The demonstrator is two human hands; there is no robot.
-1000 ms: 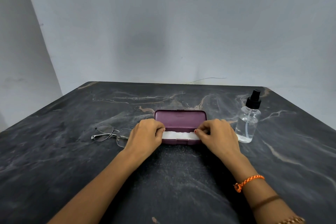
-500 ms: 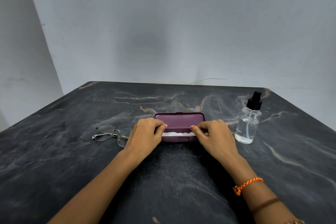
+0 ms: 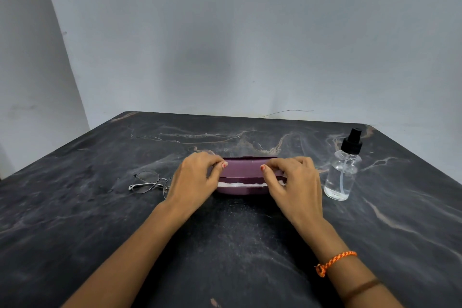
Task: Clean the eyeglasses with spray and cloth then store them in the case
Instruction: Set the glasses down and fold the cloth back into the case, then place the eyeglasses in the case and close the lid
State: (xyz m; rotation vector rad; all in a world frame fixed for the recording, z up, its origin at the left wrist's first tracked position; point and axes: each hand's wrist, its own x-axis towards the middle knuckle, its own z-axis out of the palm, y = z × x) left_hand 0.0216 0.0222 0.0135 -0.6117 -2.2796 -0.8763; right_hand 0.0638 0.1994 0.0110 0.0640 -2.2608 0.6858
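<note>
A purple eyeglass case (image 3: 243,170) lies mid-table with its lid nearly down. A strip of white cloth (image 3: 240,184) shows in the narrow gap along the front. My left hand (image 3: 195,179) grips the case's left end, thumb on the lid. My right hand (image 3: 293,182) grips the right end the same way. Thin metal-framed eyeglasses (image 3: 150,182) lie on the table just left of my left hand, partly hidden behind it. A clear spray bottle (image 3: 342,172) with a black pump top stands upright to the right of the case.
The dark marble table (image 3: 100,207) reaches a grey wall at the back. Its left and right edges slope away. An orange bracelet sits on my right wrist.
The case lid has come down from wide open to almost closed, and the visible white cloth strip has narrowed. Both hands moved onto the lid's ends.
</note>
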